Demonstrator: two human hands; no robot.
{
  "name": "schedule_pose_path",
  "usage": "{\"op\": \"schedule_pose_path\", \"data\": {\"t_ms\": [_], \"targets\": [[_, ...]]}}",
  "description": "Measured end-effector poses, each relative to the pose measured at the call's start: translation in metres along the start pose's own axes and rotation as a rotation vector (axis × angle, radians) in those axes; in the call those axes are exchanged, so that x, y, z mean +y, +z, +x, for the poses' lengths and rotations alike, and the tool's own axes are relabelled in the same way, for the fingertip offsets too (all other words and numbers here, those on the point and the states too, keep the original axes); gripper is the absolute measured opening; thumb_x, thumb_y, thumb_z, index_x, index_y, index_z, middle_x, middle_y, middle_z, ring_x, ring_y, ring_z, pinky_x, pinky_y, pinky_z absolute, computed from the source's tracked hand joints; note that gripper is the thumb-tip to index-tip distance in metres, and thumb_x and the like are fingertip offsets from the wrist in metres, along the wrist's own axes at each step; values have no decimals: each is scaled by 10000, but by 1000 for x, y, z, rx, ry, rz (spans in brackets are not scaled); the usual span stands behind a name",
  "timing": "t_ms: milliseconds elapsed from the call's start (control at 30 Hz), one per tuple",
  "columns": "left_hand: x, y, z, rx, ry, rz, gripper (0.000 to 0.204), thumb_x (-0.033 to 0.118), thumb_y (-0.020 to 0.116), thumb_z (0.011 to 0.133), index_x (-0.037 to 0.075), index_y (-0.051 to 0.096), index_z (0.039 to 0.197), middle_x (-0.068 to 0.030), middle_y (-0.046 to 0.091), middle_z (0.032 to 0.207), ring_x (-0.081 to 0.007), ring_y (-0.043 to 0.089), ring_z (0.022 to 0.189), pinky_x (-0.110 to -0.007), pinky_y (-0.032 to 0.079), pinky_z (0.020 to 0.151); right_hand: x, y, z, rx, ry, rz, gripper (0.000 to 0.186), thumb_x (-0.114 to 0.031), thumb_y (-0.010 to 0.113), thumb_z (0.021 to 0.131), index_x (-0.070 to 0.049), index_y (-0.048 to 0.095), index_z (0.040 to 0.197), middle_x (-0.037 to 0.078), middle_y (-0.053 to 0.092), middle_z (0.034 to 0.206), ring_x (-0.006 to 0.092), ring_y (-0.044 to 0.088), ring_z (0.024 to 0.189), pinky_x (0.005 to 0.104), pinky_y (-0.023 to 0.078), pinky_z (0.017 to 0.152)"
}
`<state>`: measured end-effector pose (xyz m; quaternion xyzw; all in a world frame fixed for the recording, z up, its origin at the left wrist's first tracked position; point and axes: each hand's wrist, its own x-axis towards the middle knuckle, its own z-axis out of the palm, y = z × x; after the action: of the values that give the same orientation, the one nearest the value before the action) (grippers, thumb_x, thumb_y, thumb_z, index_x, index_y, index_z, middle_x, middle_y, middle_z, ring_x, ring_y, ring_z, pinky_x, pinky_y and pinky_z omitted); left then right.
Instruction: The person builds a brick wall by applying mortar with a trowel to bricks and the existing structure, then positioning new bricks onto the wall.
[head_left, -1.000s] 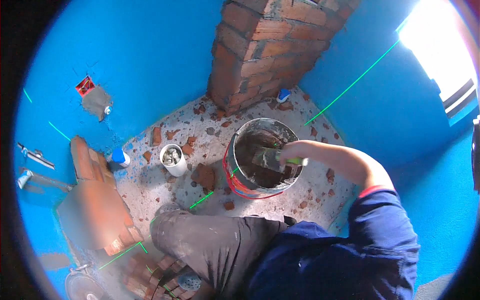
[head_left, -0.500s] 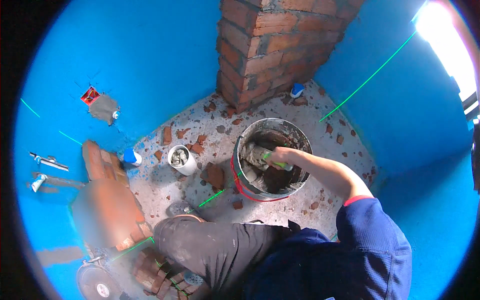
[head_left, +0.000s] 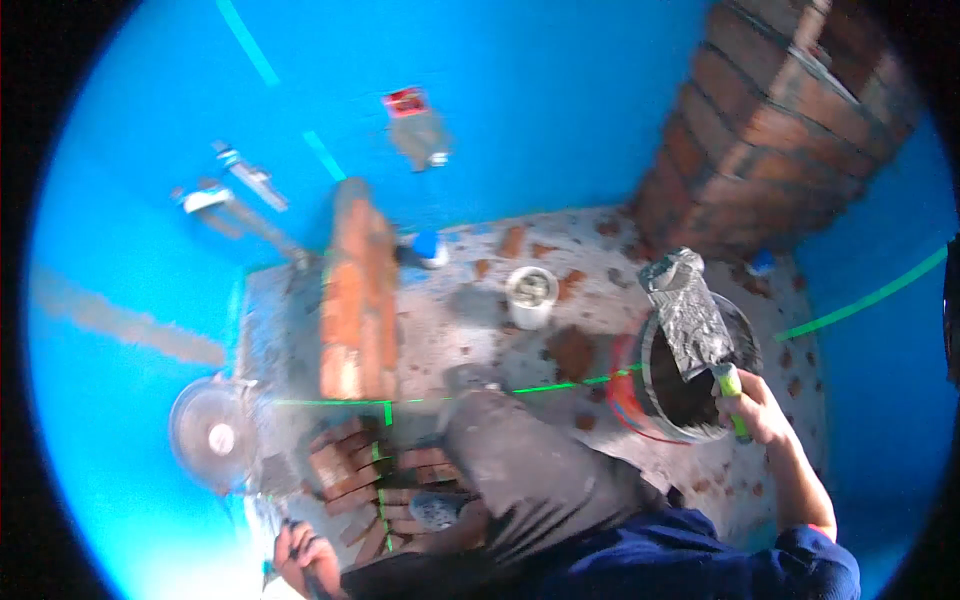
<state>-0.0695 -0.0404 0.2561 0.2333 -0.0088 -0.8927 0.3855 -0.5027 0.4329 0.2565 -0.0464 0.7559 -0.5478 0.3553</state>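
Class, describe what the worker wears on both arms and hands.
The right hand is ungloved, its forearm bare below a short dark blue sleeve edged in red. The left hand also appears ungloved; blur and shadow leave that arm's sleeve unclear.

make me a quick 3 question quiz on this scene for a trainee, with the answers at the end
1. Multiple choice: what does the right hand hold? a) a brick b) a trowel c) a paint roller
2. True or false: the trowel is clean.
3. Fill in: in the picture, the white pot stands between the low brick wall and the large ____.

Key:
1. b
2. False; it is coated with grey mortar.
3. bucket
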Motion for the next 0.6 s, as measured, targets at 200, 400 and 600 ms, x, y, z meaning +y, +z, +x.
{"op": "schedule_pose_path", "data": {"t_ms": [200, 400, 600], "targets": [[-16, 27, -19, 188, 112, 146, 83, 120, 486, 968, 47, 478, 930, -16, 432, 656, -97, 406, 481, -246, 417, 502, -24, 185, 122, -391, -129, 240, 413, -203, 597, 811, -16, 539, 1175, 14, 567, 910, 115, 540, 758, 270, 463, 649], [-12, 19, -35, 107, 105, 147, 132, 82, 461, 938, 44, 402, 825, -30, 381, 717, -115, 396, 509, -279, 405, 617, -43, 374, 270, -516, -531, -38, 361, -222, 580, 821, 19, 503, 1080, 39, 544, 884, 117, 500, 784, 302, 449, 690], [-22, 50, -11, 667, 334, 344, 79, 91, 472, 945, 18, 446, 959, -33, 418, 748, -82, 354, 468, -228, 346, 515, -57, 459, 357, -188, -653, -360, 360, -209, 608, 812, 5, 487, 1075, 288, 615, 925, 454, 598, 908, 473, 476, 744]]}}
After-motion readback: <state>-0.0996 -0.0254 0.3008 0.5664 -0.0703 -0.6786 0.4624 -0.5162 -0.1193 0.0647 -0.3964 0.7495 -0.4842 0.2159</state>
